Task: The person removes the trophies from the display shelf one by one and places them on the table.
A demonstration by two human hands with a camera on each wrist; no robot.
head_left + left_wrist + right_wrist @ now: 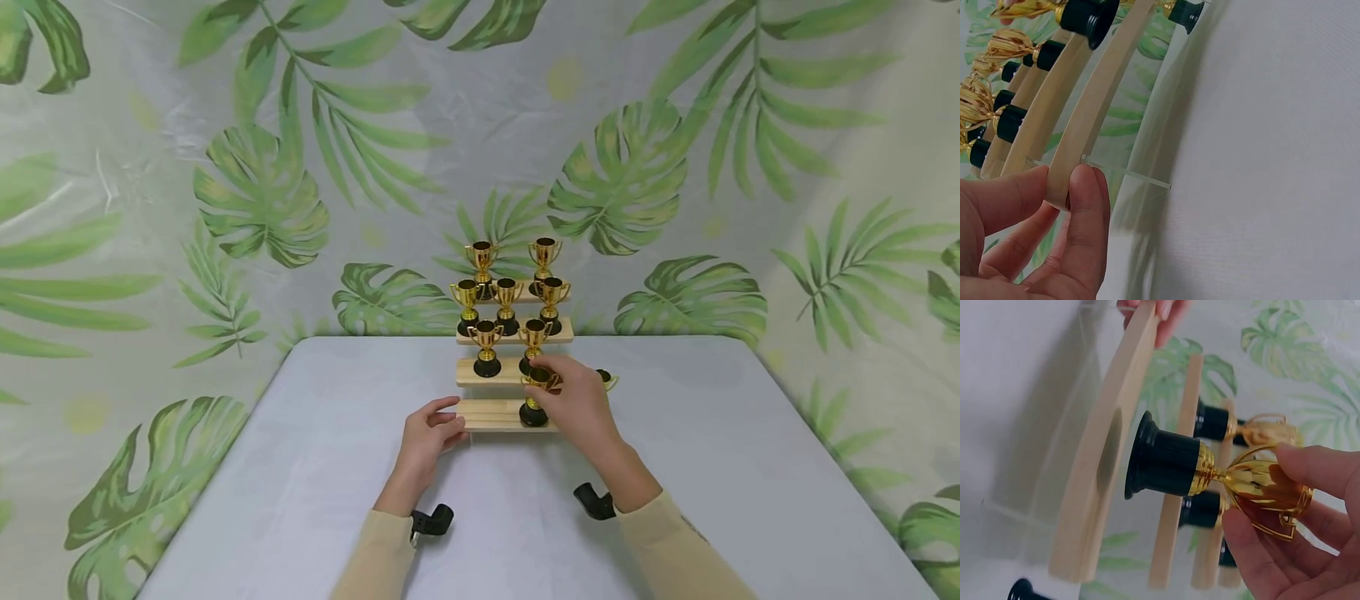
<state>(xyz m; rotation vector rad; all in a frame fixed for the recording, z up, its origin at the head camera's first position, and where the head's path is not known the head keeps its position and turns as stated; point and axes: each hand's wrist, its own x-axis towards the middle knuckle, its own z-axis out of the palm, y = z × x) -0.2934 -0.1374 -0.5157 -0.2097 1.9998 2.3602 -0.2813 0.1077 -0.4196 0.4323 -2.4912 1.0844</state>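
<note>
My right hand (579, 407) holds a small gold trophy cup (1169, 461) by its bowl, thumb and fingers on either side. The trophy's black base stands just off the lowest wooden board (489, 415) of a tiered stand, casting a shadow on the wood. With thumb and fingertips, my left hand (424, 442) pinches the left end of that board, as the left wrist view shows closely. Two trophies sit on the tier above, one (487, 350) at left and another (535, 333) partly behind my right hand. Higher tiers carry more gold trophies (506, 304) with black bases.
Right of the stand, another trophy (606, 380) is mostly hidden behind my right hand. Clear plastic supports (1129, 172) hold the boards. The stand is on a white-covered table (337, 400), with a leaf-patterned curtain (495, 125) behind it.
</note>
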